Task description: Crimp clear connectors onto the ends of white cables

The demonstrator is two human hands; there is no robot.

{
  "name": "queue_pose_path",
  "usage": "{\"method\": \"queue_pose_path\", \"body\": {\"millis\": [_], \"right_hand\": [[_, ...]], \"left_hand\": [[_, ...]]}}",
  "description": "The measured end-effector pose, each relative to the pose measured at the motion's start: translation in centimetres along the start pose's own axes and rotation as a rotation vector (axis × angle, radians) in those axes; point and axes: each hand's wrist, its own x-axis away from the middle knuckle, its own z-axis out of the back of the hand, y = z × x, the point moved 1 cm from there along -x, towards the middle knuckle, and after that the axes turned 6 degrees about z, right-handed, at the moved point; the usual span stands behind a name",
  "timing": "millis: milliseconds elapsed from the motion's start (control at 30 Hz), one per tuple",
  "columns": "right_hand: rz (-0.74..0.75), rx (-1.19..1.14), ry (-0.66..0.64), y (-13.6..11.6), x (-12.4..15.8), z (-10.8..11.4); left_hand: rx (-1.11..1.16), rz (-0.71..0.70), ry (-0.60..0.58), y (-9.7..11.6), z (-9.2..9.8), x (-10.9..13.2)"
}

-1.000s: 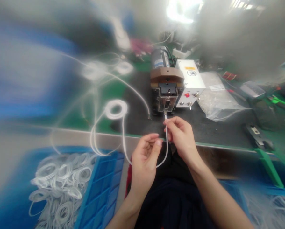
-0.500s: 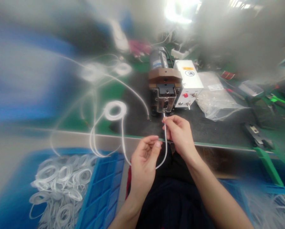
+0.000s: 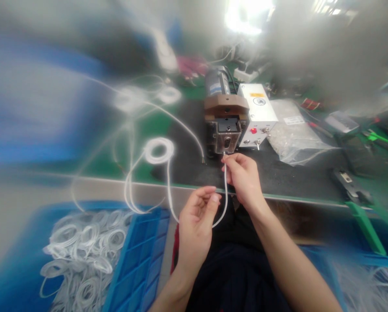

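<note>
My right hand (image 3: 243, 177) pinches the end of a thin white cable (image 3: 225, 190) and holds its tip at the front opening of a small metal bench machine (image 3: 225, 129). The cable loops down under my wrists and runs left to a white coil (image 3: 158, 150) lying on the dark mat. My left hand (image 3: 196, 219) hovers just below, fingers curled loosely, thumb and forefinger close to the cable's loop without clearly gripping it.
A white control box (image 3: 258, 112) with a red light stands right of the machine. A clear plastic bag (image 3: 294, 136) lies further right. A blue crate (image 3: 133, 264) of several coiled white cables sits at lower left. The bench edge (image 3: 115, 184) runs across the middle.
My right hand has moved up and forward, bringing the cable tip from just short of the machine to its opening. My left hand has barely moved.
</note>
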Motion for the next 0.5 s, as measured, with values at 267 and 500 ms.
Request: {"method": "queue_pose_path", "body": {"millis": [267, 500], "right_hand": [[0.000, 0.005, 0.004, 0.28, 0.03, 0.19], [-0.008, -0.004, -0.034, 0.82, -0.06, 0.50]], "left_hand": [[0.000, 0.007, -0.007, 0.22, 0.05, 0.07], [-0.032, -0.026, 0.005, 0.64, 0.58, 0.11]]}}
